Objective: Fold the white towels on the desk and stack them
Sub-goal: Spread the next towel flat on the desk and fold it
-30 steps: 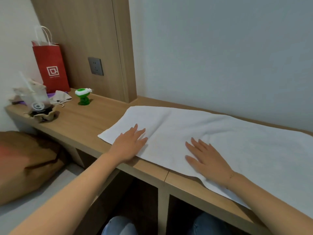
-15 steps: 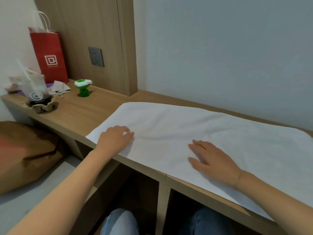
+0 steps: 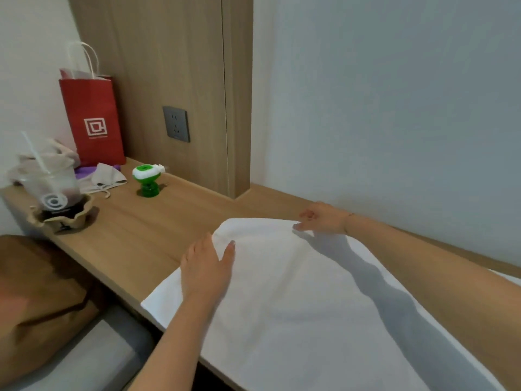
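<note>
A large white towel (image 3: 296, 292) lies spread along the wooden desk (image 3: 146, 238), its near edge hanging over the desk's front. My left hand (image 3: 207, 266) holds the towel's left end, thumb on top and fingers tucked out of sight at the edge. My right hand (image 3: 321, 220) reaches across to the towel's far edge near the wall, its fingers curled and pinching the cloth there. The far left corner of the towel bulges up a little between the two hands. My right forearm casts a shadow across the towel.
On the desk's left end stand a red paper bag (image 3: 91, 122), a plastic cup with a straw (image 3: 52, 187) in a paper carrier, a crumpled beige cloth (image 3: 105, 179) and a green plug-in device (image 3: 148, 180). A wall socket (image 3: 176, 124) sits on the wooden panel. A brown cushion (image 3: 42, 300) lies lower left.
My left hand slid from lying flat on the towel to gripping its left end. My right hand left the near middle and reached to the far edge. The view swung left.
</note>
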`<control>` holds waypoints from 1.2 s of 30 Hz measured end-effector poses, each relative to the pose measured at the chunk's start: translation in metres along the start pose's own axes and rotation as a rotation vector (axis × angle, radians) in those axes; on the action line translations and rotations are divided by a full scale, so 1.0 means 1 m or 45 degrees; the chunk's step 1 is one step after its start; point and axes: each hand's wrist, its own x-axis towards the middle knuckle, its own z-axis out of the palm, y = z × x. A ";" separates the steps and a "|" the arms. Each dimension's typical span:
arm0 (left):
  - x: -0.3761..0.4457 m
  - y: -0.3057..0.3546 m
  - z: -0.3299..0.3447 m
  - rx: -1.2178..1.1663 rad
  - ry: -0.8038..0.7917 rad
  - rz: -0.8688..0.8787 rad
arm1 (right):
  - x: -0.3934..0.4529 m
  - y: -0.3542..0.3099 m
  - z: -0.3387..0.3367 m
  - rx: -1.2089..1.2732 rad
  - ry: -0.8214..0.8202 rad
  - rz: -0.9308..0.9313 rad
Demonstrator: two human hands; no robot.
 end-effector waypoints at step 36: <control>-0.026 0.013 -0.026 -0.752 -0.105 0.452 | -0.053 -0.016 0.025 0.233 0.047 -0.274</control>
